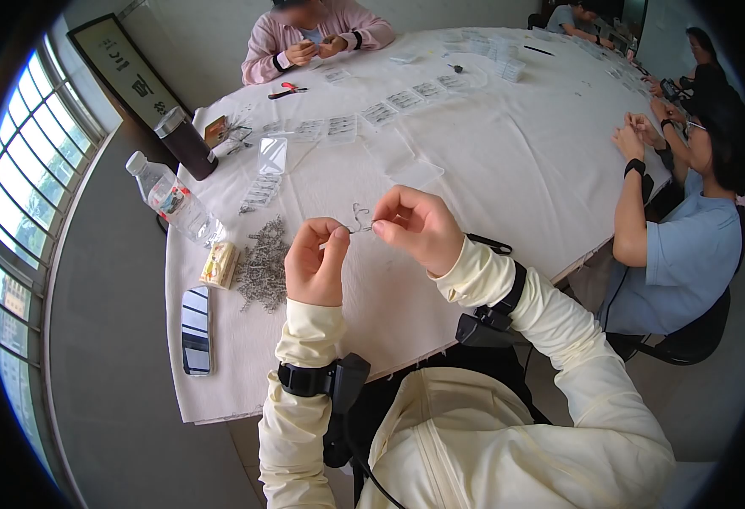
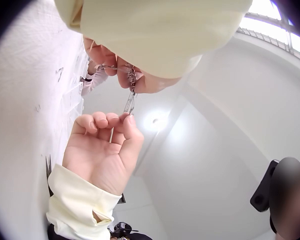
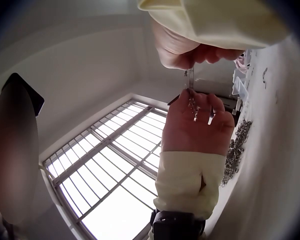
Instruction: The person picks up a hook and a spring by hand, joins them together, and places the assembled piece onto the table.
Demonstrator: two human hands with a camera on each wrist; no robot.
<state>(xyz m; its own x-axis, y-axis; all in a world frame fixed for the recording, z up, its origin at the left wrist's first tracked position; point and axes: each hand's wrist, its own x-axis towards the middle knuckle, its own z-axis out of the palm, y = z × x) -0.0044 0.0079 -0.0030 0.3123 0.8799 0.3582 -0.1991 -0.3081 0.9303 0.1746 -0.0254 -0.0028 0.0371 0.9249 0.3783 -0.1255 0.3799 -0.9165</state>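
Note:
My left hand (image 1: 317,263) and right hand (image 1: 423,229) are raised over the table's near part, thumbs and fingertips facing each other. Between them stretches a thin linked metal piece (image 1: 360,222), with small curled wire ends standing up. Up close in the left wrist view, it shows silvery links (image 2: 131,79) and a slim wire clip (image 2: 129,102). The left fingertips pinch the linked end, and the right thumb and forefinger pinch the clip's other end. Beside the left hand lies a heap of small metal pieces (image 1: 262,267) like these.
Left of the heap are a tissue pack (image 1: 218,265), phone (image 1: 196,331), water bottle (image 1: 173,199) and dark tumbler (image 1: 187,144). Clear plastic cases (image 1: 343,127) run across the table. Red-handled pliers (image 1: 287,90) lie farther back. A dark tool (image 1: 489,244) lies by my right wrist. Other people sit around.

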